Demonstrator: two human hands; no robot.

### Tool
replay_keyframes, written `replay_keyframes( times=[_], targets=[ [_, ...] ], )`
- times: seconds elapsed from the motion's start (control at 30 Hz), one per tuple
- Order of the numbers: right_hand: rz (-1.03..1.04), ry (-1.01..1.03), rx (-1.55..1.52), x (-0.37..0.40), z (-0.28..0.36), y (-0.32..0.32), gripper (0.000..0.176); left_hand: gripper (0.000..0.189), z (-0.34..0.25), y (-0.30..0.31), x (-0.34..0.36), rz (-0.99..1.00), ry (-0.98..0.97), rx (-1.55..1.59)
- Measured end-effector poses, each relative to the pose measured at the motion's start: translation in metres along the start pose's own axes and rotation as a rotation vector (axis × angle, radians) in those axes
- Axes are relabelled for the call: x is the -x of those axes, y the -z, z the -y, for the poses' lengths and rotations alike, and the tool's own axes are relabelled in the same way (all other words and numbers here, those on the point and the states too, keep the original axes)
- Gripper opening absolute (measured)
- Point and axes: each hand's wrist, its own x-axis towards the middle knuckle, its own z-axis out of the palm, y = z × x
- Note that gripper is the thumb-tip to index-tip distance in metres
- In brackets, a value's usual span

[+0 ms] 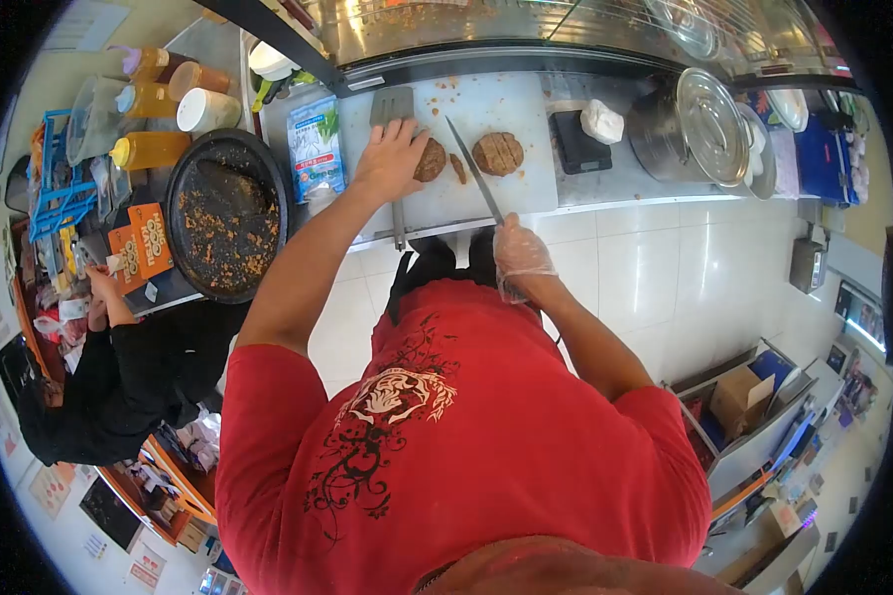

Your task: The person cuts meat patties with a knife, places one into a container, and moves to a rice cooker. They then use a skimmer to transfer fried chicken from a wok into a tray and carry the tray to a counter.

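Note:
My gloved right hand (522,256) grips a long knife (474,171) by its handle, and the blade points away across the white cutting board (541,109). My bare left hand (389,161) lies with fingers stretched out over the board, against a round brown patty (431,160) that it partly covers. Beneath this hand runs a metal spatula (393,103), its handle sticking out past the board's near edge. To the right of the blade sits a second patty (498,154) with cut lines across it. A narrow cut strip (457,169) lies between the two patties.
Left of the board are a blue-white packet (316,149), a black round pan (226,223) with crumbs and several sauce bottles (157,150). A black scale (579,142) and a lidded steel pot (690,129) stand right. Another person's hand (101,285) holds an orange box (140,248).

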Motion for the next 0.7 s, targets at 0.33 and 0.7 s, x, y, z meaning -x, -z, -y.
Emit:
replay_keyframes(
  times=[0.33, 0.7],
  targets=[
    [-0.037, -0.101, -0.112, 0.017, 0.002, 0.062, 0.026, 0.053, -0.057, -0.02, -0.028, -0.092, -0.124, -0.008],
    [-0.076, -0.116, -0.174, 0.027, -0.023, 0.094, 0.028, 0.021, -0.055, -0.033, -0.03, -0.304, -0.245, 0.05]
  ],
)
